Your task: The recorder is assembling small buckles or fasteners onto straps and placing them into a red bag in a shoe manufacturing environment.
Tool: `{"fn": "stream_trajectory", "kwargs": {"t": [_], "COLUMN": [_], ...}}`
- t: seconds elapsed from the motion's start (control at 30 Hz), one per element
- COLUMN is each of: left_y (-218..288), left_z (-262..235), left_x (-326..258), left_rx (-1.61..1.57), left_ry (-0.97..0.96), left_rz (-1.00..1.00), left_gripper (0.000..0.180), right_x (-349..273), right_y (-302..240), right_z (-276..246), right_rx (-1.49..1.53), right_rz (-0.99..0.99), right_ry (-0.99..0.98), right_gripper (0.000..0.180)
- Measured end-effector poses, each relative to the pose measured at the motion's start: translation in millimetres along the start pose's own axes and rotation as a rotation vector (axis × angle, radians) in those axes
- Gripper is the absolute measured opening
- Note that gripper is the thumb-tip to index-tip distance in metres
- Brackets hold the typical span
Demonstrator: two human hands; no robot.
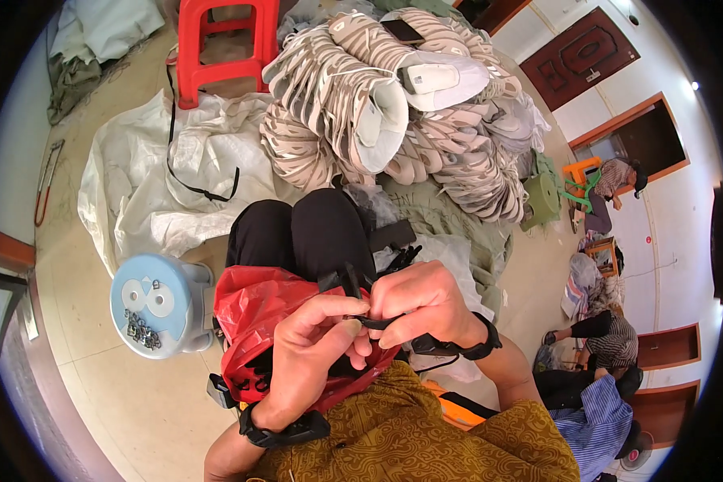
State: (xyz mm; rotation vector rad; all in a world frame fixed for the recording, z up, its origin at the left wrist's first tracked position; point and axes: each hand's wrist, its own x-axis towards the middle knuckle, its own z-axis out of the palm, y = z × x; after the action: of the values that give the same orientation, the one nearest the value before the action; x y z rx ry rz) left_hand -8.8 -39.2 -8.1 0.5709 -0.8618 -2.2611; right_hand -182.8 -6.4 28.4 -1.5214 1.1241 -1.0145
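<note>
On the tiled floor (136, 410), a blue stool (123, 291) at left seemingly kept metal pieces (143, 332) handy while the left hand (309, 341) and right hand (426, 301) pinched a black strap (380, 323).

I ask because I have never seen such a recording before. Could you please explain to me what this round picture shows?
There is no machine, only a person's left hand and right hand, both bare. The single view comes from a wide fisheye camera on the person's head, looking down, so straight edges bend. The fingers of both hold a narrow black strip above crumpled red plastic on a black-trousered lap. At left, a round light-blue plastic stool carries small metallic pieces. Ahead lie stacked, striped beige-and-brown shoe parts.
</note>
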Motion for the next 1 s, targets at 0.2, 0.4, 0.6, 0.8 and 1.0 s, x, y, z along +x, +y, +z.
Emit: {"fn": "stream_trajectory", "kwargs": {"t": [0.2,0.4,0.6,0.8,1.0], "left_y": [-1.0,-0.5,0.4,3.1,3.8], "left_z": [-0.4,-0.3,-1.0,0.2,-1.6], "left_x": [1.0,1.1,2.1,4.2,5.7], "left_rx": [0.010,0.020,-0.013,-0.027,-0.032], "left_ry": [-0.014,-0.008,-0.006,0.018,0.018], "left_rz": [0.008,0.005,-0.020,-0.048,-0.070], "left_gripper": [0.018,0.017,0.017,0.016,0.016], "right_x": [-0.8,-0.9,1.7,1.5,3.8], "right_y": [-0.2,0.1,-0.9,1.2,0.2], "right_z": [0.4,-0.7,-0.3,-1.4,-2.1], "right_rx": [0.064,0.082,0.084,0.055,0.027], "right_rz": [0.061,0.078,0.080,0.076,0.082], "right_ry": [0.018,0.011,0.024,0.017,0.031], "right_gripper": [0.015,0.014,0.015,0.014,0.016]}}
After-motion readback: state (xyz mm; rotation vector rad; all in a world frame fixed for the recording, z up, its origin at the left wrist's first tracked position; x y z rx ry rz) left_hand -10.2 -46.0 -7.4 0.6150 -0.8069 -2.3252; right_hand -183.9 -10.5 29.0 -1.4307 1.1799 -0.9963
